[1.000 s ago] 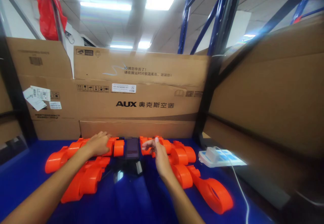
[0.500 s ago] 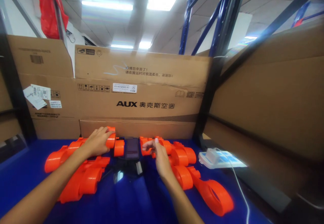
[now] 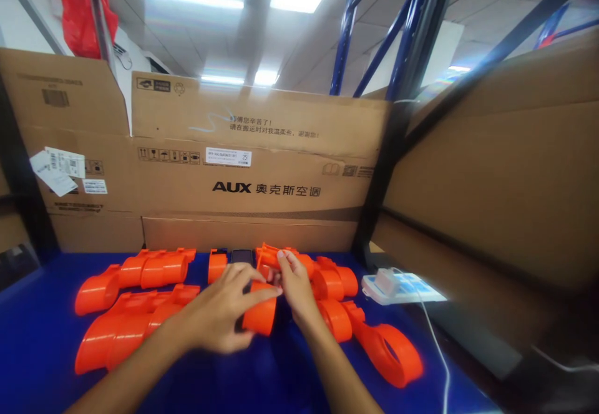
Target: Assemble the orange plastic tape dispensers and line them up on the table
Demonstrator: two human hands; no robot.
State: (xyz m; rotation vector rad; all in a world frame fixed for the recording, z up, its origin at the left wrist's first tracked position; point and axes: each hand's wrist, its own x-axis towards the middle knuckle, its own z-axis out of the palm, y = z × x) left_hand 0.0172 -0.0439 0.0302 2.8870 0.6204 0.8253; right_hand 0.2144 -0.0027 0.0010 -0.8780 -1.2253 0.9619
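Observation:
My left hand [image 3: 229, 311] grips a wide orange plastic loop [image 3: 262, 310] between thumb and fingers, raised over the middle of the blue tabletop. Just right of it, my right hand [image 3: 296, 283] has its thumb and fingers closed around another orange plastic loop [image 3: 269, 255], partly covered by the fingers. Behind my left hand stands a single orange loop [image 3: 217, 267]. Next to that lies a dark phone-like device [image 3: 242, 256], its lower part hidden by the hands.
Orange loops lie in rows on the left [image 3: 154, 270] and right [image 3: 330, 280], with a long loop [image 3: 397, 355] at front right. A white power strip [image 3: 402, 288] with a plug and cable sits at the right edge. A cardboard box wall [image 3: 262, 171] closes the back.
My left hand has lifted an orange loop from the back left row and brought it to the centre, near my right hand. The right hand's fingers have closed on a loop.

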